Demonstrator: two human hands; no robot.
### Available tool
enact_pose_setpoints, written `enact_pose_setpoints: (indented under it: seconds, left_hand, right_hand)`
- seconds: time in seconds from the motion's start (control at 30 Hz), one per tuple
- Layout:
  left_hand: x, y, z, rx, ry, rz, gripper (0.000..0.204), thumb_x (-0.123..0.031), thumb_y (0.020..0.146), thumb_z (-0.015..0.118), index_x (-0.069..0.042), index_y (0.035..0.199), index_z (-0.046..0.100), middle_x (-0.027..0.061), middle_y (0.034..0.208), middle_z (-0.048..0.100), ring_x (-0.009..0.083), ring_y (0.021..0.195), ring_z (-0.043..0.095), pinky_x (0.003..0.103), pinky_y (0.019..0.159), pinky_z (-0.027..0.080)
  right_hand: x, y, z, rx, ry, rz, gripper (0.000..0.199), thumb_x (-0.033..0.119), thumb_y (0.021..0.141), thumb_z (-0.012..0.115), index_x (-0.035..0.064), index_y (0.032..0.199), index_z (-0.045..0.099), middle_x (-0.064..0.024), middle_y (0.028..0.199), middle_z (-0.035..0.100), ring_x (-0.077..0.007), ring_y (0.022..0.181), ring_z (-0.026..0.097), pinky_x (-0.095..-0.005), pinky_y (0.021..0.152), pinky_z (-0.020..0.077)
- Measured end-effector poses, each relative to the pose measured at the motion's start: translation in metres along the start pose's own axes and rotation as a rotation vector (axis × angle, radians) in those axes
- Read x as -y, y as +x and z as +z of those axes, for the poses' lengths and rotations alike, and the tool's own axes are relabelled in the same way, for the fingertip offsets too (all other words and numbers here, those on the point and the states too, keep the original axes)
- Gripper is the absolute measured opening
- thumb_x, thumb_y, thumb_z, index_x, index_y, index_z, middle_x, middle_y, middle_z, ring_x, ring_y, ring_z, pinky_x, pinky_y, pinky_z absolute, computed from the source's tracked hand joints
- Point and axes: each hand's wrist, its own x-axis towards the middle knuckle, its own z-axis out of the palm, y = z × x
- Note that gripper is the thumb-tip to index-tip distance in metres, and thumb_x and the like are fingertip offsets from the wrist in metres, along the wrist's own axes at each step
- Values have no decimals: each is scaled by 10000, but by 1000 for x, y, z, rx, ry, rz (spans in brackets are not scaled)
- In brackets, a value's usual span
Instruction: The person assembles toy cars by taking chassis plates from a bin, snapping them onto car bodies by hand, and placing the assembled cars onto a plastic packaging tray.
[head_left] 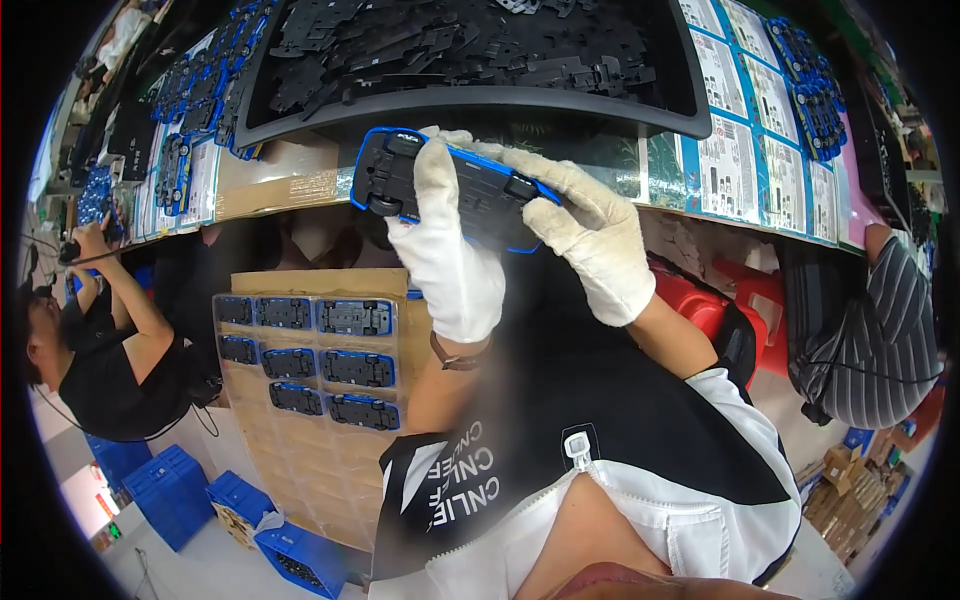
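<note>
A blue toy car (480,192) is held upside down at the near edge of the table, its black chassis and wheels facing up. My left hand (447,255), in a white glove, is closed round the car's left part with the thumb across the underside. My right hand (598,240), also gloved, grips the car's right end with bent fingers. Just beyond my hands stands a large black bin (470,103), with many loose black chassis pieces (450,50) piled inside.
Left of my lap, a cardboard-backed tray (320,485) carries rows of upturned blue cars (357,368). More cars (800,80) lie on printed sheets (725,160) at both table sides. Blue crates (168,497) stand on the floor. A red stool (690,300) is at right. Co-workers sit either side.
</note>
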Motion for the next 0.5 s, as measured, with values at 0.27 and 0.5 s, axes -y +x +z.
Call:
enact_pose_setpoints:
  seconds: [0.27,0.5]
  left_hand:
    - [5,-13,-10,-17,239,-16,494,-420,967,620,-22,1240,514,103,1159,608,176,1030,597,316,899,500]
    - [9,-23,-13,-118,294,99,522,-441,955,629,-22,1246,520,94,1126,622,161,1015,598,306,887,498]
  right_hand:
    - [-14,-9,2,-112,70,36,362,49,917,669,30,1276,627,-56,1293,589,-146,1149,570,-276,982,461]
    - [-19,-9,-1,-38,120,77,359,76,925,663,8,1275,617,-65,1231,633,-145,1110,583,-281,968,462]
